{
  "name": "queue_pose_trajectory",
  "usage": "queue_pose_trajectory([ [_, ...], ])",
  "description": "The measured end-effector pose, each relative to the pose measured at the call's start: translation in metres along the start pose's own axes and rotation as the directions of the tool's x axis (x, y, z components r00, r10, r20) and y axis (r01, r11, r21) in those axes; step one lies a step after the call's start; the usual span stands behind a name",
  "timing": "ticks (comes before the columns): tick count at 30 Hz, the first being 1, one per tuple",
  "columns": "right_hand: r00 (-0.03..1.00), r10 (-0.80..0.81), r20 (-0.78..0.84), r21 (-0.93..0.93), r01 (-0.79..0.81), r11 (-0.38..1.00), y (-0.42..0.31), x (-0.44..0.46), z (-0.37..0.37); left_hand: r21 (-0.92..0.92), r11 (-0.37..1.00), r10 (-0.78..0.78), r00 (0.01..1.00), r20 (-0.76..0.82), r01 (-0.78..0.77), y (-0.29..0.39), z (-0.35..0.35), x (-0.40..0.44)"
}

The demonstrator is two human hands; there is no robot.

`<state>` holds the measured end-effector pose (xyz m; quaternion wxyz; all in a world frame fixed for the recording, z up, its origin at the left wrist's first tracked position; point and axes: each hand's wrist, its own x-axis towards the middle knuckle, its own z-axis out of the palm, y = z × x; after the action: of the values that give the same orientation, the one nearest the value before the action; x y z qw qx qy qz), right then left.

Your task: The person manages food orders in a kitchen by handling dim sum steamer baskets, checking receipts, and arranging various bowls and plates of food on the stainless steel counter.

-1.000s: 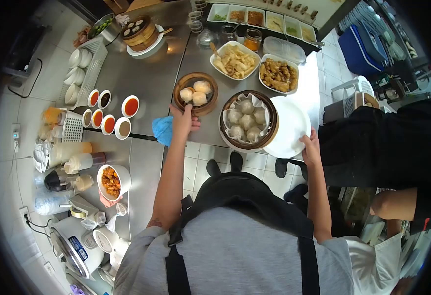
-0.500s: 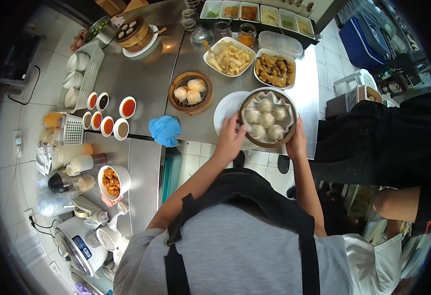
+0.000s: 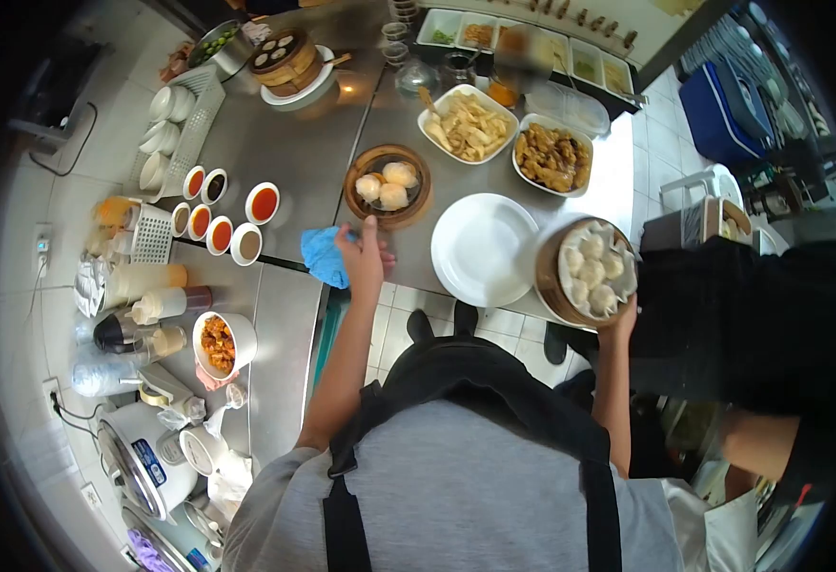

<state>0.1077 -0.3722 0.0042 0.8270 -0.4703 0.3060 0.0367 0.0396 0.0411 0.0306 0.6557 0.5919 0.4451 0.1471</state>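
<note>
My right hand (image 3: 620, 319) grips the lower edge of a round bamboo steamer (image 3: 553, 272), which tilts at the right edge of the steel table. Several pale dumplings (image 3: 593, 272) lie in it on white paper. My left hand (image 3: 365, 255) holds nothing, its fingers apart, at the right side of a crumpled blue cloth (image 3: 321, 257); whether it touches the cloth I cannot tell. Just beyond those fingers stands another bamboo steamer (image 3: 422, 195) with three dumplings. Between my hands sits a bare white plate (image 3: 485, 250).
Two white bowls of food, one with pale pieces (image 3: 468, 126) and one with brown pieces (image 3: 551, 157), stand farther back. Small sauce cups (image 3: 263, 203) are grouped at left. A stacked steamer (image 3: 287, 65) rests at the back left. Another person's dark clothing (image 3: 723, 324) is close on my right.
The steamer of dumplings has moved right, off the white plate, and now tilts in my right hand. My left hand has let go of it and moved left to the blue cloth.
</note>
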Motion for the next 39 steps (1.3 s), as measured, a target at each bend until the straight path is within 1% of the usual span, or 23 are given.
queue_pose_trajectory([
  [1,0.997,-0.047,0.058,-0.056,0.050,0.997,-0.006,0.006,-0.005,-0.042,0.999,-0.015,1.000,0.001,0.015,0.010,-0.001,0.006],
  [2,0.989,-0.091,0.116,-0.108,0.103,0.989,-0.011,0.011,-0.011,-0.011,1.000,0.025,0.992,0.121,-0.024,0.016,-0.001,0.013],
  [3,0.976,-0.132,0.171,-0.155,0.159,0.975,-0.017,0.015,-0.018,0.021,1.000,-0.014,0.988,0.154,0.011,0.018,0.000,0.020],
  [4,0.937,-0.258,0.234,-0.400,0.334,0.853,-0.019,0.023,-0.028,0.054,0.997,-0.057,0.981,0.186,0.048,0.016,0.001,0.027],
  [6,0.945,-0.243,0.218,-0.370,0.311,0.875,-0.021,0.043,-0.046,0.204,0.976,-0.136,0.952,0.276,0.080,0.019,-0.003,0.050],
  [7,0.930,-0.272,0.248,-0.472,0.361,0.804,-0.018,0.064,-0.067,0.241,0.969,-0.123,0.954,0.274,0.056,0.011,-0.007,0.054],
  [8,0.942,-0.226,0.249,-0.435,0.317,0.843,-0.024,0.057,-0.057,0.272,0.962,-0.089,0.963,0.256,0.017,0.008,-0.009,0.055],
  [9,0.952,-0.179,0.249,-0.398,0.269,0.877,-0.030,0.048,-0.045,0.282,0.959,-0.115,0.941,0.319,0.022,0.014,-0.014,0.046],
  [10,0.887,-0.263,0.379,-0.575,0.448,0.684,-0.042,0.020,-0.019,0.334,0.942,-0.064,0.956,0.285,-0.037,0.023,-0.014,0.031],
  [11,0.934,-0.159,0.321,-0.510,0.312,0.802,-0.043,0.029,-0.020,0.368,0.928,-0.015,0.976,0.217,-0.067,0.040,-0.008,0.008],
  [12,0.931,-0.157,0.330,-0.418,0.293,0.860,-0.039,0.038,-0.024,0.305,0.952,-0.094,0.934,0.344,-0.017,0.067,-0.011,-0.016],
  [14,0.824,-0.355,0.441,-0.611,0.565,0.554,-0.041,0.035,-0.027,0.271,0.962,-0.069,0.917,0.392,-0.044,0.072,-0.002,-0.043],
  [15,0.752,-0.445,0.486,-0.673,0.647,0.358,-0.042,0.033,-0.026,0.332,0.943,-0.115,0.904,0.413,-0.031,0.076,0.002,-0.063],
  [16,0.771,-0.456,0.444,-0.718,0.611,0.334,-0.041,0.034,-0.037,0.338,0.940,-0.150,0.856,0.495,-0.031,0.061,0.008,-0.061],
  [18,0.826,-0.420,0.375,-0.737,0.541,0.406,-0.035,0.041,-0.044,0.344,0.934,-0.099,0.857,0.506,-0.095,0.044,0.022,-0.072],
  [19,0.843,-0.408,0.350,-0.738,0.516,0.435,-0.032,0.044,-0.046,0.372,0.927,-0.164,0.845,0.509,-0.044,0.033,0.029,-0.072],
  [21,0.864,-0.388,0.322,-0.741,0.485,0.465,-0.028,0.050,-0.050,0.443,0.892,-0.196,0.802,0.564,-0.093,0.023,0.035,-0.072],
  [24,0.877,-0.372,0.305,-0.740,0.464,0.487,-0.022,0.057,-0.053,0.660,0.618,0.170,0.892,0.419,-0.427,0.005,0.040,-0.065],
  [27,0.889,-0.347,0.298,-0.741,0.445,0.503,-0.016,0.065,-0.055,0.577,0.731,-0.031,0.827,0.561,-0.364,0.013,0.047,-0.051],
  [30,0.900,-0.320,0.295,-0.749,0.426,0.507,-0.011,0.070,-0.054,0.460,0.758,0.033,0.731,0.681,-0.463,-0.009,0.052,-0.021],
  [33,0.916,-0.261,0.305,-0.762,0.399,0.510,0.002,0.067,-0.050,0.284,0.835,0.166,0.707,0.688,-0.472,-0.061,0.054,0.029],
  [36,0.931,-0.154,0.332,-0.780,0.363,0.510,0.025,0.065,-0.053,0.089,0.810,0.394,0.649,0.651,-0.580,-0.052,0.040,0.059],
  [39,0.931,-0.065,0.359,-0.786,0.339,0.517,0.054,0.056,-0.043,0.132,0.816,0.323,0.633,0.703,-0.563,-0.028,0.021,0.098],
])
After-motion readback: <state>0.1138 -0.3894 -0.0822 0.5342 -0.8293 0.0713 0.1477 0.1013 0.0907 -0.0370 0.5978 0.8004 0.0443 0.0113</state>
